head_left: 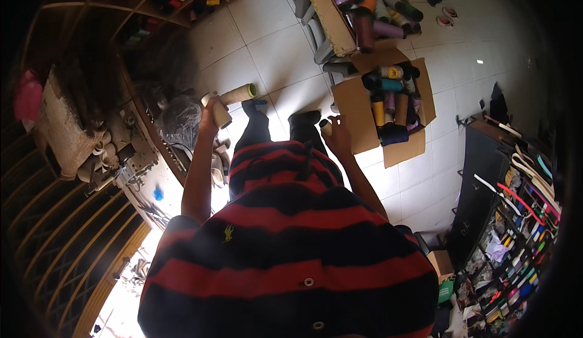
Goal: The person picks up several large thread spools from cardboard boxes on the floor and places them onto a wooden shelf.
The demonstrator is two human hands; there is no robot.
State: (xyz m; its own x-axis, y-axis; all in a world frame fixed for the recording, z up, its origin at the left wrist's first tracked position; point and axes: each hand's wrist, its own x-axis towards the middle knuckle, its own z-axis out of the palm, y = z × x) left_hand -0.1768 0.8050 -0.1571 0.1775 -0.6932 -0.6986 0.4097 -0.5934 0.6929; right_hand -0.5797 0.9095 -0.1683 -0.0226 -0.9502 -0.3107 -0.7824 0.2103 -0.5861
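Note:
My left hand [210, 108] is closed around a cream thread cone [222, 118]. A second, tan thread cone [238, 94] with a greenish end sticks out just beyond it; whether my fingers grip that one too is unclear. My right hand [341, 138] is closed on a small pale thread spool [327, 127], partly covered by my fingers. Close to the right hand stands an open cardboard box [354, 116], flaps spread, with several thread cones inside in blue, yellow, purple, brown and dark navy.
Beyond the box, a tray [330, 19] of colourful thread cones rests on grey supports. Wooden shelves [100, 7] fill the far left. A cluttered workbench [139, 180] runs along my left. At right, a dark cabinet [477, 183] stands beside piled coloured strips. Pale tiles [267, 53] cover the floor.

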